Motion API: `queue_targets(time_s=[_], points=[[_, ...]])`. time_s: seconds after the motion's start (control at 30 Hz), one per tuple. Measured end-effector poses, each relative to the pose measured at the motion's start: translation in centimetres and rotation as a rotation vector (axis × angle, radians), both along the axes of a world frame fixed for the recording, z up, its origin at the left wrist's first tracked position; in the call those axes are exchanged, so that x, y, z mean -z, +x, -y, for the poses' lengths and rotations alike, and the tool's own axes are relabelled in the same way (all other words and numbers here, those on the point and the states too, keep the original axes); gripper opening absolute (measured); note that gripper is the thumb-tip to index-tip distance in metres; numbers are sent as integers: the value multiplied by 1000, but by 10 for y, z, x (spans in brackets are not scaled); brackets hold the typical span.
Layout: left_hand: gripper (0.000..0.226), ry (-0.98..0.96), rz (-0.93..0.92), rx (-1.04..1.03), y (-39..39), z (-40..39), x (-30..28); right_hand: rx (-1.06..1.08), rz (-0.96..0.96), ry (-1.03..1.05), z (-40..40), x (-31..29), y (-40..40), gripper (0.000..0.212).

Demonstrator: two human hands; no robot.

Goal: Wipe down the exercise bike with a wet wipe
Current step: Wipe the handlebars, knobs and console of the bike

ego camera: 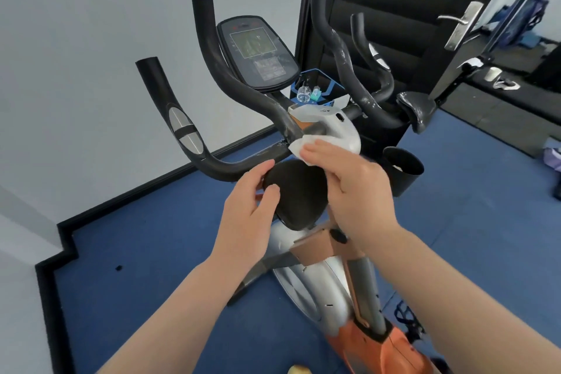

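The exercise bike (315, 288) stands in front of me, with black curved handlebars (212, 70), a dark console screen (258, 51) and a silver and orange body. My right hand (349, 188) presses a white wet wipe (306, 146) against the handlebar stem, where the black bar meets the white cover (340, 124). My left hand (249, 209) grips the left edge of a black oval pad (300, 194) just below the handlebars. The fingers of my right hand hide part of the wipe.
A black cup holder (403, 170) hangs to the right of the stem. A dark open door (394, 9) with a metal handle (461, 24) stands behind the bike. A blue rack with small bottles (309, 91) sits behind the console. The floor is blue, and a white wall runs along the left.
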State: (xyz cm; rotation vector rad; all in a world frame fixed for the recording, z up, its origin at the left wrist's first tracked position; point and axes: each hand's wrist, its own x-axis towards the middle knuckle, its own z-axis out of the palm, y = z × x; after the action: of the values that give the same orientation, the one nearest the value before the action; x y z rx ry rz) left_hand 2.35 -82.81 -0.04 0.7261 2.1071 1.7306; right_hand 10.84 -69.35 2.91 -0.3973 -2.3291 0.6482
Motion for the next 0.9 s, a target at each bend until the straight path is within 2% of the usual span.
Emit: queue_targets(time_s=[0.17,0.4,0.47,0.57,0.73,0.83,0.9], points=[[39,-32,-127,47,-2,0,-4,164,-86,-158,22,34,17,50],[39,-56,-220,-3,-3,-10,-12,251,-109,-580,2,13,42,40],[38,-66,-273,-50,-7,-13,-17,275,-149,-590,-21,5,28,38],[35,-84,-296,-133,-10,-20,-27,182,-129,-517,-43,1,-8,37],[40,-228,-344,-188,-17,-37,-34,-90,4,-406,-62,12,-41,31],[43,-348,-400,-218,-21,-45,-32,-246,125,-581,-70,14,-40,24],[41,-421,-437,-240,-20,-47,-31,-323,130,-681,-78,10,-41,22]])
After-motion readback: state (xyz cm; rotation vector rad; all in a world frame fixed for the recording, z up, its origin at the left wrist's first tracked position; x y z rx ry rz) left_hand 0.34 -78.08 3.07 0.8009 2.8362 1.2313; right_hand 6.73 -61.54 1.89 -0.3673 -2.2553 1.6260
